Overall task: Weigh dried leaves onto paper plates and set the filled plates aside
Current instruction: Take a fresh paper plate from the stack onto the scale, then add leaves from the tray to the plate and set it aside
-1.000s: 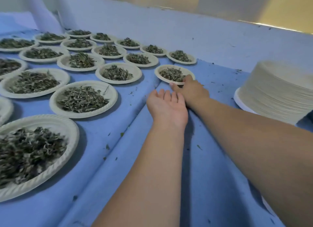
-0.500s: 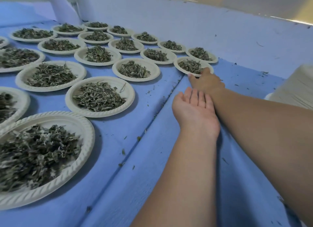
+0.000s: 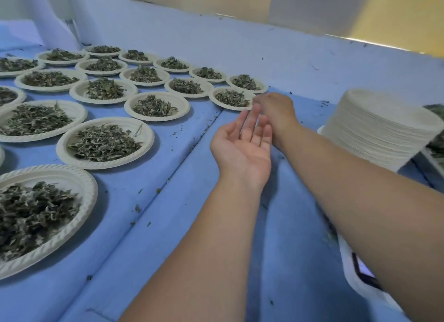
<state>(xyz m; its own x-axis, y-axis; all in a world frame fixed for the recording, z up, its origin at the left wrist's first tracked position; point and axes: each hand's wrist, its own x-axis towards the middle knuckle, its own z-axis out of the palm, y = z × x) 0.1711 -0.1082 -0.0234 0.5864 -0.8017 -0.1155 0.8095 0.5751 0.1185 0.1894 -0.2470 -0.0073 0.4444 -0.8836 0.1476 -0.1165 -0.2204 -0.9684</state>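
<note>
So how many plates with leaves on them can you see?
18. Far row: five plates with leaves; next row five; then four, three and one nearest. A rim sliver at the left edge may be another; more may lie out of view.

We see nearly 20 white paper plates (image 3: 113,122) w/ ribbed rims, lying flat in rows left of the stack of empty plates (image 3: 379,129). Each carries a loose heap of dried leaves (image 3: 103,142): grey-green, thin, curled. The filled plate nearest the stack (image 3: 230,107) ends its row, apart from the stack. The stack itself is tall & upright, same white plates nested, top edge a bit skewed. Stray leaf bits (image 3: 137,208) lie scattered left of the stack, betw. it & the rows.
</note>
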